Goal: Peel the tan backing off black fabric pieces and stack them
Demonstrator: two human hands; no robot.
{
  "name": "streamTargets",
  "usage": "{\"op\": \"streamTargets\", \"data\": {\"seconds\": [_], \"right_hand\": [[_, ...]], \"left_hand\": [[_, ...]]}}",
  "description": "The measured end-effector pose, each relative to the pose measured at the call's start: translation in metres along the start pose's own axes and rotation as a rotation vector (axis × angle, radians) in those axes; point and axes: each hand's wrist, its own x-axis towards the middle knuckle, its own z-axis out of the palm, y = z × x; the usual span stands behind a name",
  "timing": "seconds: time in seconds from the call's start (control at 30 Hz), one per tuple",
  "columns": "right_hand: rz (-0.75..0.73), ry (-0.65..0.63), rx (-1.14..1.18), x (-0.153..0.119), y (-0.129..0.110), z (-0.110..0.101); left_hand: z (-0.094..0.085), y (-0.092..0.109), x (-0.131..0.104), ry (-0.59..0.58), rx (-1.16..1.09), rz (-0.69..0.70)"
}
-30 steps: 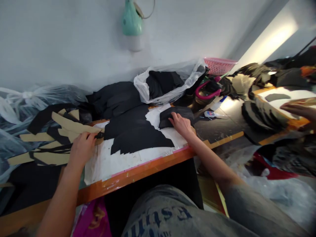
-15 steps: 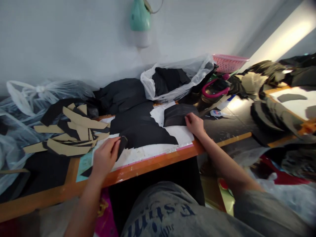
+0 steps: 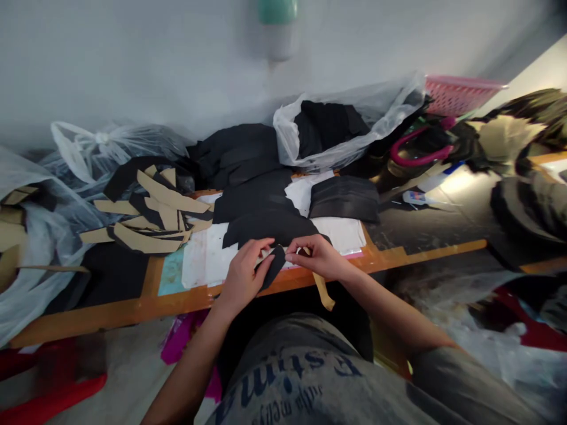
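Observation:
Near the table's front edge, my left hand (image 3: 248, 273) is closed on a small dark piece (image 3: 273, 270) that looks like thin sheet material. My right hand (image 3: 319, 255) meets it from the right, thumb and finger pinched close to the piece's upper edge. A narrow tan strip (image 3: 325, 290) hangs from under my right hand, over the table edge. Whether its far end joins the dark piece is hidden by the fingers. Just behind both hands, overlapping black sheet pieces (image 3: 261, 221) lie on white paper (image 3: 202, 262).
On the left is a heap of tan and black cut pieces (image 3: 155, 215) beside clear plastic bags (image 3: 48, 236). A stack of black pieces (image 3: 344, 199), an open plastic bag (image 3: 290, 139), pink-handled scissors (image 3: 398, 154), a small glue bottle (image 3: 415, 198) and a pink basket (image 3: 460, 94) stand toward the right.
My right hand has left the stack of black pieces and come over to my left hand. The left hand has moved right with the dark piece. A tan strip now hangs at my right hand.

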Motion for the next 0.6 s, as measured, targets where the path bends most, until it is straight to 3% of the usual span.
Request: {"op": "streamTargets", "data": {"seconds": [0.07,0.17,0.37,0.47,0.6], "right_hand": [[0.024,-0.024,0.131,0.000,0.001,0.000],[0.072,-0.055,0.322,-0.004,0.005,0.006],[0.181,-0.053,0.701,-0.015,0.020,0.030],[0.235,0.176,0.810,-0.015,0.026,0.026],[0.206,0.576,0.670,-0.016,0.041,-0.017]], "left_hand": [[0.000,0.005,-0.004,0.054,0.044,0.127],[0.000,0.012,-0.008,0.038,-0.039,0.248],[-0.001,0.016,-0.012,0.112,-0.105,0.213],[-0.003,0.009,-0.018,0.211,0.017,0.243],[-0.006,-0.008,-0.034,0.299,0.027,0.114]]}}
